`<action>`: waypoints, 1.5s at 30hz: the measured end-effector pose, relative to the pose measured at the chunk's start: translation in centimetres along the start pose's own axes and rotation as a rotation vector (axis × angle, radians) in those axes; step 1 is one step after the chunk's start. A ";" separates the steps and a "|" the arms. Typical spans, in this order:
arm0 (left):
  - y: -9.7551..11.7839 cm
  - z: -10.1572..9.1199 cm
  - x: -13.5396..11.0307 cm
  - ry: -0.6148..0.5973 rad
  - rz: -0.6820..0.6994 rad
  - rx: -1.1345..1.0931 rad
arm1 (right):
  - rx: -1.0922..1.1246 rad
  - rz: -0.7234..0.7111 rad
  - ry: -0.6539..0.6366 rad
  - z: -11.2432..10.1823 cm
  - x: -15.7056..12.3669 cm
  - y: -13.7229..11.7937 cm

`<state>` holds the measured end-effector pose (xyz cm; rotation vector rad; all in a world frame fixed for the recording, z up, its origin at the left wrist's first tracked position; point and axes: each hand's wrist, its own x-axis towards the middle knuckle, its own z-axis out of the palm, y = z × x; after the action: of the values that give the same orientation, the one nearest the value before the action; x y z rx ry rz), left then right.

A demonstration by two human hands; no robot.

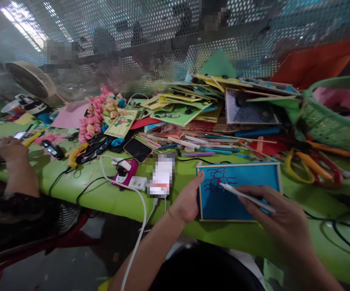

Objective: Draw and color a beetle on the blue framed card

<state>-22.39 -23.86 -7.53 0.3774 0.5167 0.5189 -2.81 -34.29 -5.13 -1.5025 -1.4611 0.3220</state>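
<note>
A blue card (247,178) with a thin wooden frame lies on the green table (108,194) in front of me, with a bug-like outline drawn near its upper left. My right hand (280,218) is closed on a white pen (247,197) whose tip rests on the drawing. My left hand (188,200) presses against the card's left edge, thumb pointing up along the frame, fingers curled under.
A pile of finished cards (193,105), pens and sticks fills the table's back. Scissors (311,165) lie at right beside a green basket (329,121). A phone (137,149), charger and cables sit at left of the card. Another person's hands (11,151) work at far left.
</note>
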 end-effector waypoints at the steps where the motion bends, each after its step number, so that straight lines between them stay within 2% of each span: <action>1: 0.0 0.0 0.0 -0.002 -0.005 -0.005 | -0.005 -0.030 0.013 0.1 0.1 0.0; 5: 0.0 0.1 0.0 0.005 -0.004 -0.029 | -0.017 -0.082 0.033 0.5 0.1 0.1; 14: 0.1 0.5 -0.1 0.070 -0.024 -0.070 | -0.060 -0.104 0.029 0.3 0.0 0.4; 27: 0.2 0.4 -0.1 0.099 -0.030 -0.073 | -0.082 -0.145 0.030 0.5 0.4 -0.2; 40: 0.3 1.2 -0.3 0.139 -0.019 -0.067 | -0.079 -0.146 0.007 0.5 0.6 0.1; 45: 0.5 1.6 -0.5 0.145 -0.023 -0.055 | -0.055 -0.097 0.006 0.5 0.6 0.0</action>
<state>-22.09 -24.10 -5.85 0.2821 0.6445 0.5397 -3.04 -33.59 -5.08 -1.4687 -1.5440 0.2202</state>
